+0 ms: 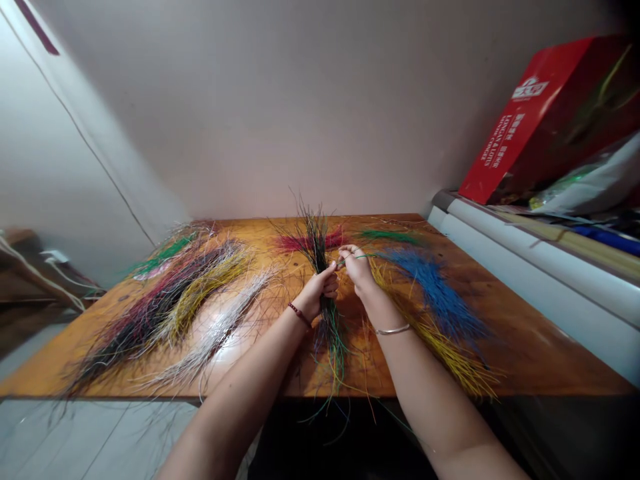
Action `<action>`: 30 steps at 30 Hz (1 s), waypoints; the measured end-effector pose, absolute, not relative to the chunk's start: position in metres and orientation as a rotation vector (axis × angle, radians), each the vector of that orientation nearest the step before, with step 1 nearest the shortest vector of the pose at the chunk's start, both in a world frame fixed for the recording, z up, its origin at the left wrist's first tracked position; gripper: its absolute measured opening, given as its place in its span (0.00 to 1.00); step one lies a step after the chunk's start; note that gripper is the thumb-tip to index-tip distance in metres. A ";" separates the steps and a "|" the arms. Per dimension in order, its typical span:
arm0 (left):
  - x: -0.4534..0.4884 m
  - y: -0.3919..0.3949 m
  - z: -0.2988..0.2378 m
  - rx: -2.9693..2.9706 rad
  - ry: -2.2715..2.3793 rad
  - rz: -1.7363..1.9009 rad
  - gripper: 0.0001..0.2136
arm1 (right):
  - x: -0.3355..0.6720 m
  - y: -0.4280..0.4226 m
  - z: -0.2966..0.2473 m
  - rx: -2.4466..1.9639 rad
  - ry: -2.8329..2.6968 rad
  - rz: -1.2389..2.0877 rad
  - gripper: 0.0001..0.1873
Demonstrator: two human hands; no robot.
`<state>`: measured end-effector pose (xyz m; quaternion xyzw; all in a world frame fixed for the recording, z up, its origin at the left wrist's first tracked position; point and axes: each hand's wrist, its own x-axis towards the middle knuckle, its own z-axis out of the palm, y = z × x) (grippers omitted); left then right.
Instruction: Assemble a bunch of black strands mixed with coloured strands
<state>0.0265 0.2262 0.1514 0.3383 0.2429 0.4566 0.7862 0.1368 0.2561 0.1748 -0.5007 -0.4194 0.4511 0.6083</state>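
Mixed-colour strand bundle (316, 243): upright above table centre, lower ends trailing past near edge. Left hand (317, 293) closed round bundle's middle. Right hand (356, 265) just beside it, fingertips pinched on thin green strand (371, 256). Wooden table (525, 333) beneath. Right of hands: blue pile (435, 287), yellow pile (450, 353). Left: white pile (220, 327), dark red-black pile (140, 320). Behind bundle: red pile (334, 240). Far right, off table: red box (540, 113) on white cabinet (540, 267)
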 end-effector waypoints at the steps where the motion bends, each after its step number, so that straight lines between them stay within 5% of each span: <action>1: 0.026 0.226 0.152 0.729 0.522 0.983 0.19 | 0.140 0.257 0.173 -1.214 -1.053 1.008 0.02; 7: 0.025 0.228 0.156 0.685 0.508 0.966 0.23 | 0.151 0.256 0.179 -1.552 -1.559 0.759 0.21; 22: 0.032 0.212 0.179 0.678 0.352 1.045 0.22 | 0.190 0.235 0.273 -1.481 -1.974 0.828 0.22; 30: 0.031 0.206 0.186 0.665 0.319 0.980 0.23 | 0.215 0.228 0.302 -1.204 -1.914 1.244 0.23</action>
